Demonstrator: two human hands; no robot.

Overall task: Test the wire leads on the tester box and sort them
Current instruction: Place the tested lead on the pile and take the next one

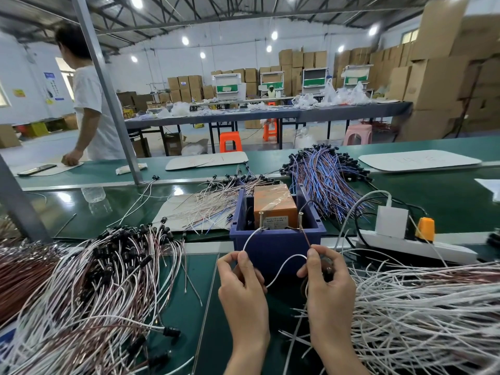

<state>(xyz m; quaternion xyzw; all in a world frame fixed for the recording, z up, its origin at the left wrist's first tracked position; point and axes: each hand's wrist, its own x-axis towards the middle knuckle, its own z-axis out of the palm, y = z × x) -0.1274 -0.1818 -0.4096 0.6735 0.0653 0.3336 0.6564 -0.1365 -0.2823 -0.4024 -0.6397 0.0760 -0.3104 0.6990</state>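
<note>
An orange tester box sits inside a blue plastic bin, with two upright metal screws at its front. My left hand pinches a white wire lead whose end touches the left screw. My right hand pinches a brown lead that reaches the right screw. A white loop of the same lead hangs between both hands. Something dark is partly hidden inside my right hand.
A heap of white and brown leads with black caps lies at my left. Another white heap lies right. Blue and purple leads and loose leads lie behind the bin. A power strip stands right. A person stands far left.
</note>
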